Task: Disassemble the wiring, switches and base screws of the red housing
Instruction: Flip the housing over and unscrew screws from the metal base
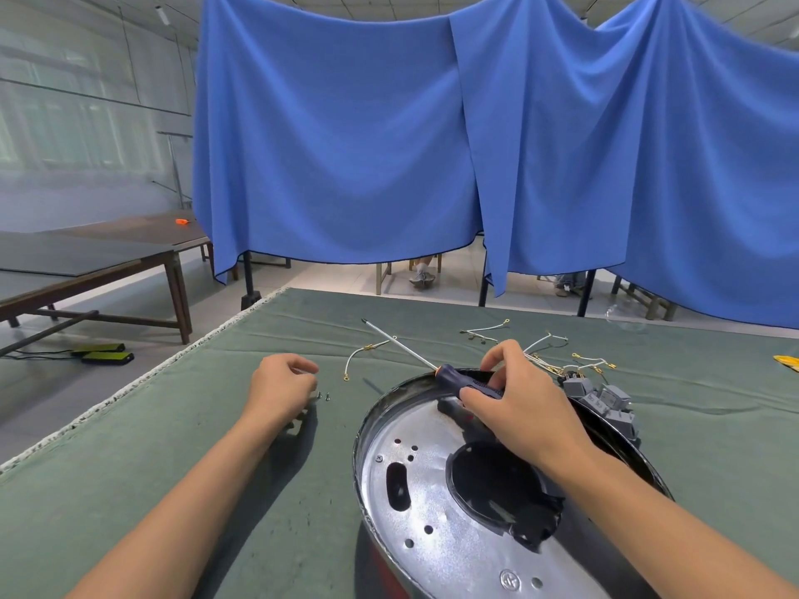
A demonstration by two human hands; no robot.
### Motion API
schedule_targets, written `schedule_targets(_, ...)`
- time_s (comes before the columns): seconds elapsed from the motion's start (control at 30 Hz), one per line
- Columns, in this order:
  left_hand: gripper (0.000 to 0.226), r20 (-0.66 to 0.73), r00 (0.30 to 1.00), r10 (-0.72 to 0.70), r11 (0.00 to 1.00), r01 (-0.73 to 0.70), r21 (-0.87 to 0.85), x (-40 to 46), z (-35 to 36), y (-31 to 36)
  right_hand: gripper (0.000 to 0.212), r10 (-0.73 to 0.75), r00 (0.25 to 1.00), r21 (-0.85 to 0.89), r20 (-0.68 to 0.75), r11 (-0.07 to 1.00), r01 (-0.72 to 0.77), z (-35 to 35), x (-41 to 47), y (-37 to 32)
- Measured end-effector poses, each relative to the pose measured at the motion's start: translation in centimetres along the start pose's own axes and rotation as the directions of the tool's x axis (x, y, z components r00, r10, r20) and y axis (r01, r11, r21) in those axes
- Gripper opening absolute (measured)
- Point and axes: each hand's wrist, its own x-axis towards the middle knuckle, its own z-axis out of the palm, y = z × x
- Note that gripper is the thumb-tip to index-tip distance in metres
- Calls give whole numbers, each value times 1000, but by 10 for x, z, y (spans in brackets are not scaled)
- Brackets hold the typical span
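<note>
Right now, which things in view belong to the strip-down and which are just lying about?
Job:
housing
screwdriver in right hand
loose screws by left hand
removed wires
grey switches

Lying about:
yellow object at table edge
orange tool on far table

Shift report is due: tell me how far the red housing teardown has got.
Done: wires, grey switches and two screws lie on the cloth. In hand: the right hand grips the screwdriver over the housing. Left: one base-plate screw.
</note>
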Motion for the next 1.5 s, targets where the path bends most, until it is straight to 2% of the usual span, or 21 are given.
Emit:
schedule_targets(0.1,18,84,995,55,998,-52,-36,-14,0,28,32,11,1000,-8,25,1000,-11,-1,0,1)
schedule_targets(0.2,14,283,955,92,996,-88,-28,-35,1,59,32,3,995,-22,103,1000,-1,1,0,2)
schedule_targets(0.27,17,362,925,112,988,-141,55,-47,1,75,25,-18,994,33,109,999,15,3,0,1)
schedule_targets(0.33,27,428,897,108,943,-229,241,-59,-4,85,19,-38,996,104,82,994,29,4,-1,0)
schedule_targets(0.43,30,599,795,-89,812,-291,506,-77,-16,90,19,-22,1000,219,16,975,18,-1,-3,-1)
schedule_targets(0.5,27,665,725,-177,758,-331,563,-84,-20,90,29,44,999,382,9,923,-44,-5,-4,-1)
schedule_targets(0.57,25,681,723,-122,777,-357,518,-87,-19,91,31,142,989,597,34,791,-134,-13,-4,-3)
schedule_targets(0.67,22,646,763,23,814,-390,431,-89,-11,94,33,263,960,881,90,429,-201,-29,-4,-5)
schedule_targets(0.73,23,592,800,94,788,-423,447,-90,-3,94,40,218,965,954,149,224,-198,-39,-5,-1)
schedule_targets(0.77,23,561,819,123,772,-434,465,-91,2,94,46,173,971,966,163,173,-192,-44,-5,1)
schedule_targets(0.8,22,532,834,147,758,-440,481,-91,7,93,48,137,978,966,157,185,-181,-48,-7,2)
schedule_targets(0.83,21,506,846,167,752,-441,490,-90,12,92,47,115,985,954,128,259,-154,-52,-8,1)
schedule_targets(0.9,17,468,863,190,749,-436,500,-86,21,90,41,72,997,838,8,543,-46,-56,-13,-3)
schedule_targets(0.97,17,474,863,178,740,-435,514,-81,30,90,41,-12,990,573,-138,815,90,-59,-17,-5)
schedule_targets(1.03,18,516,846,133,725,-438,531,-73,39,95,34,-115,948,300,-298,931,207,-62,-22,-6)
schedule_targets(1.13,18,580,810,87,712,-458,533,-61,52,107,25,-282,809,23,-516,939,342,-71,-27,-9)
schedule_targets(1.27,19,667,723,181,671,-586,454,-52,74,126,27,-289,678,-78,-675,943,324,-92,-30,-13)
schedule_targets(1.37,20,633,704,323,660,-646,383,-55,90,136,24,-125,711,46,-692,975,216,-107,-29,-14)
schedule_targets(1.43,21,594,712,374,673,-650,354,-60,101,138,24,-114,713,56,-692,976,211,-112,-28,-12)
schedule_targets(1.5,19,565,753,338,712,-597,369,-65,109,135,23,-123,708,42,-695,977,210,-116,-29,-11)
